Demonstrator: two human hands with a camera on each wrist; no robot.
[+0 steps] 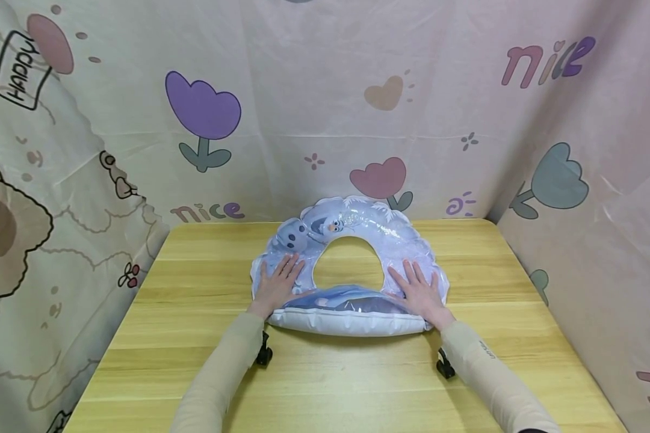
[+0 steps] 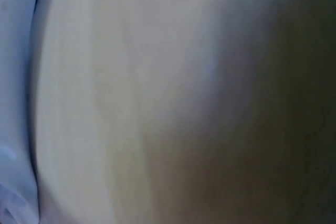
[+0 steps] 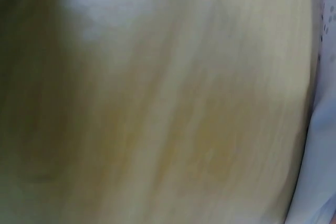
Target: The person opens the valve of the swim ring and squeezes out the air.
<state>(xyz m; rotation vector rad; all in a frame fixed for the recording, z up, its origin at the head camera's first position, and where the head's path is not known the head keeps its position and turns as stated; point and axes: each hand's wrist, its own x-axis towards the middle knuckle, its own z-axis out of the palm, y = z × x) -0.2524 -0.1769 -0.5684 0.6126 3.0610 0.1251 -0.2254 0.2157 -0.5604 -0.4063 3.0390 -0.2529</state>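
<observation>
A pale blue and lilac inflatable swim ring (image 1: 406, 240) with a printed snowman lies on the wooden table. Its near part is folded up and over, so the ring looks like a half circle with an opening in the middle. My left hand (image 1: 278, 282) rests flat on its left side, fingers spread. On the right side my right hand (image 1: 419, 291) presses down, its fingers likewise spread. Both thumbs point inward over the folded flap. Each wrist view shows mostly blurred table, with a strip of the ring (image 2: 13, 87) at the left wrist view's edge.
The wooden table (image 1: 195, 270) reaches back to a printed cloth (image 1: 303, 108) with tulips and lettering, which hangs behind it and along both sides. Small black wrist mounts (image 1: 263, 352) sit under the sleeves.
</observation>
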